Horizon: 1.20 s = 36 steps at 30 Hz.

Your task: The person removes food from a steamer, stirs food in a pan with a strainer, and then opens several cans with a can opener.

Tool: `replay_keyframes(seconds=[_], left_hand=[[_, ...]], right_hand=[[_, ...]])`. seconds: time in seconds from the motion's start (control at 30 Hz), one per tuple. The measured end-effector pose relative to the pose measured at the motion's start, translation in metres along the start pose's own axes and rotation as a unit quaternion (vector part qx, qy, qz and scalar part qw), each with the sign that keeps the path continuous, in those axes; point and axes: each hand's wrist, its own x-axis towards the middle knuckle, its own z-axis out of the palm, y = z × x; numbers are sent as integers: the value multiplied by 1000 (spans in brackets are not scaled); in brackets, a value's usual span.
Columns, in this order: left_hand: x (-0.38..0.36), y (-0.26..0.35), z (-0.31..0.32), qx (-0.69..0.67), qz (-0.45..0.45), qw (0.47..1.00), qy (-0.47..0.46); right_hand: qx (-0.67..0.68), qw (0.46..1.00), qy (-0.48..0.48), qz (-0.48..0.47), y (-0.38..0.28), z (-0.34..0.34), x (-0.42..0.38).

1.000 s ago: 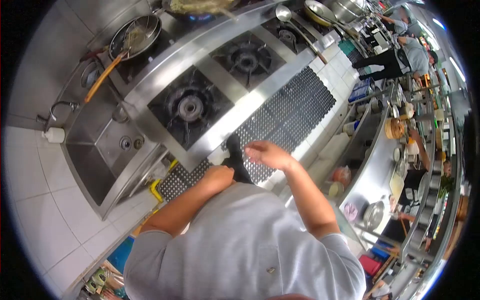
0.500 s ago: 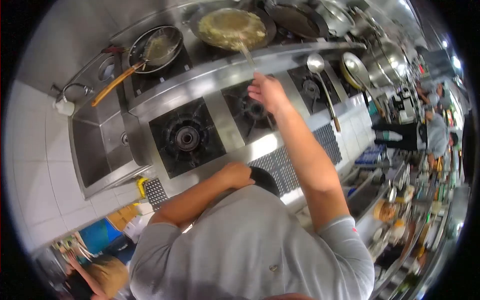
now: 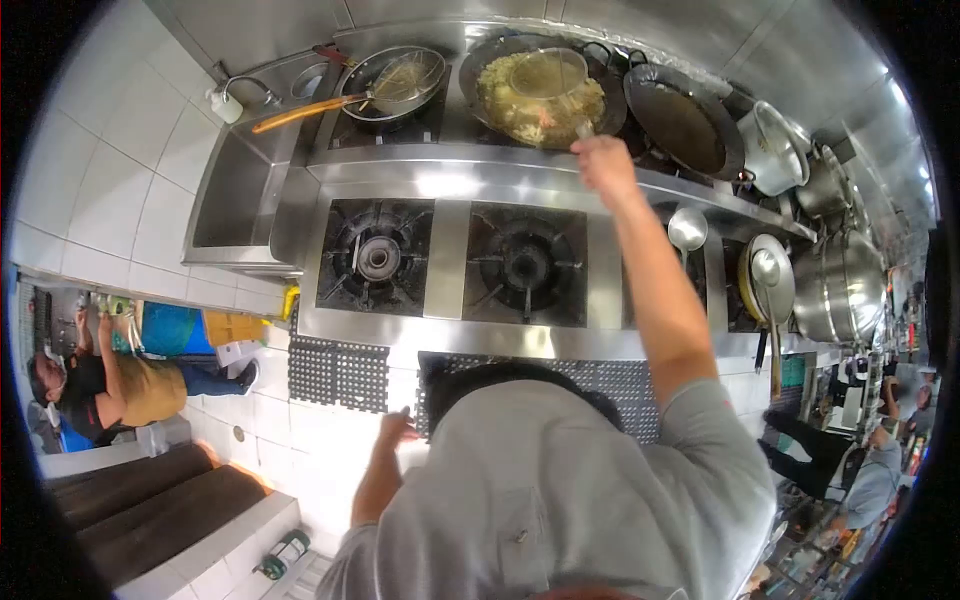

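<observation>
My right hand (image 3: 606,166) is closed round the handle of a round skimmer (image 3: 549,72), reaching over the front burners. The skimmer's round head lies over chopped, yellowish-white food (image 3: 520,118) in a wide, dark wok (image 3: 475,110) on the back row. My left hand (image 3: 397,428) hangs low by my side above the floor, fingers partly apart and holding nothing visible. Left of that wok, a wire strainer with a wooden handle (image 3: 300,114) rests across a second wok (image 3: 368,75). A third, dark wok (image 3: 680,115) stands to the right, with brownish liquid or residue inside.
Front burners (image 3: 378,258) line the steel stove (image 3: 450,345). A ladle (image 3: 687,229) lies on one burner; a pan with a ladle (image 3: 768,270) sits farther right beside large steel pots (image 3: 840,285). A sink (image 3: 240,200) is at left. Other people stand at both sides.
My view has turned and shifted, bringing the woks nearer the middle. My right hand still grips the skimmer, its head now lying differently over the food. My left hand has moved away from my waist.
</observation>
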Motion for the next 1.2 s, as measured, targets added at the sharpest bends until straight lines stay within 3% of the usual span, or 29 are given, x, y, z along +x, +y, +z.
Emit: replay_keyframes(seconds=[0.03, 0.07, 0.1, 0.13, 0.2, 0.3, 0.37, 0.43, 0.47, 0.53, 0.6, 0.63, 0.67, 0.73, 0.77, 0.8, 0.83, 0.87, 0.9, 0.93, 0.97, 1.0, 1.03, 1.07, 1.1, 1.2], left_hand=[[29, -82, 6, -97, 172, 978, -65], [-7, -117, 14, 50, 390, 911, -126], [-27, -129, 27, 135, 418, 891, -113], [-33, -137, 43, 175, 361, 912, -85], [-26, -145, 65, 225, 288, 930, -41], [-6, -123, 89, 268, 289, 919, -4], [3, -107, 96, 295, 300, 907, 15], [12, -92, 97, 327, 311, 892, 31], [17, -85, 96, 344, 316, 883, 38], [26, -74, 93, 379, 327, 864, 52], [34, -64, 86, 419, 338, 840, 64], [35, -60, 80, 449, 345, 821, 68], [41, -55, 72, 518, 357, 774, 70], [30, -38, 56, 664, 378, 644, 43], [50, -36, 53, 558, 418, 704, 136], [37, -30, 46, 553, 457, 683, 136], [47, -25, 52, 507, 397, 747, 167], [23, -13, 57, 499, 448, 727, 149], [-7, 8, 63, 401, 324, 853, 84], [36, -4, 68, 390, 307, 867, 53], [-21, 25, 86, 257, 115, 953, 110], [-29, 21, 91, 249, 167, 948, 107], [-36, 17, 91, 252, 223, 936, 106], [-35, 14, 92, 248, 195, 941, 120], [-29, 11, 91, 253, 171, 944, 123], [-24, -13, 73, 208, 193, 950, 127]], right_hand=[[-10, 1000, -10, 0, -8, -19, 2], [-40, 999, -22, -11, -13, -37, 3], [-76, 996, -33, -27, -19, -54, 5], [-81, 996, -33, -35, -19, -69, 10], [-319, 918, 43, -233, -12, -92, 19], [-268, 946, 49, -174, -31, -102, -3], [-251, 946, 53, -197, 4, -113, 29], [-425, 854, 100, -283, -1, -110, 28], [-421, 854, 103, -287, -6, -106, 23], [-517, 827, 73, -207, -15, -98, 10], [-564, 796, 50, -214, -19, -97, 2], [-610, 762, 25, -216, -22, -95, 1], [-607, 763, 25, -219, -26, -96, 1], [-607, 752, 38, -255, -36, -105, 1], [-620, 742, 46, -250, -51, -107, -3], [-633, 732, 50, -246, -61, -107, -4], [-645, 717, 41, -262, -59, -113, 5], [-663, 714, 23, -224, -61, -116, 13], [-685, 707, 31, -172, -66, -111, 16], [-661, 723, 36, -196, -68, -110, 18], [-676, 688, 35, -260, -41, -123, 51], [-713, 636, 38, -292, -32, -129, 68], [-692, 591, 64, -409, -1, -150, 106], [-711, 605, 71, -351, -5, -149, 103], [-662, 592, 90, -450, 17, -164, 127], [-712, 574, 71, -397, 4, -161, 111]])
